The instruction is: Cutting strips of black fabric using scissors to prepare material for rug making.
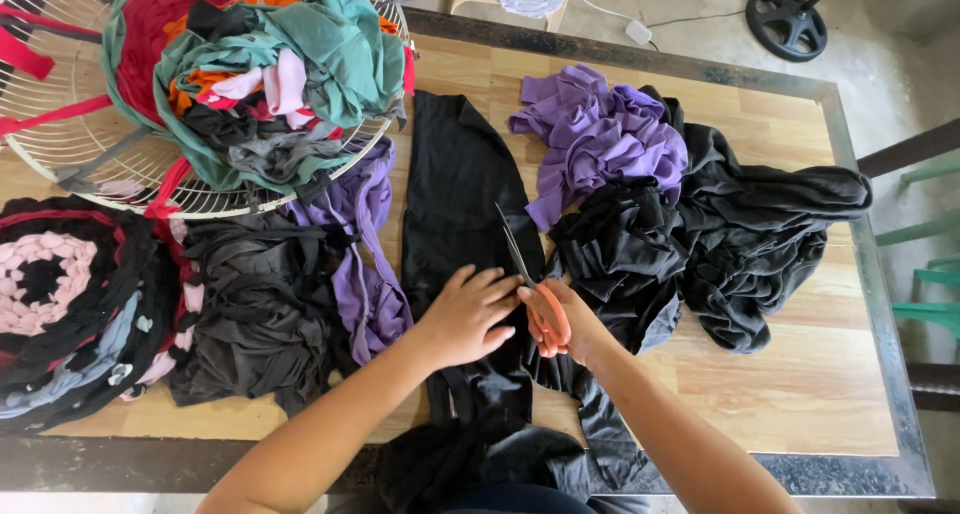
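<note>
Head view: right hand (560,319) fingers curl through orange-handled scissors (530,294), blades parted over a black cloth strip (455,204); left hand (465,314) fingers lie spread, pressing that strip on the surface (790,374). Purple scraps (600,134) lie far right.

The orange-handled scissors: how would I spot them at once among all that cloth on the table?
Start at the wooden table and find the long black strip of fabric running down its middle. At its near end, the person's right hand holds the orange-handled metal scissors, beside the left hand pressing the cloth. They are the only hard, shiny thing among soft piles.
</note>
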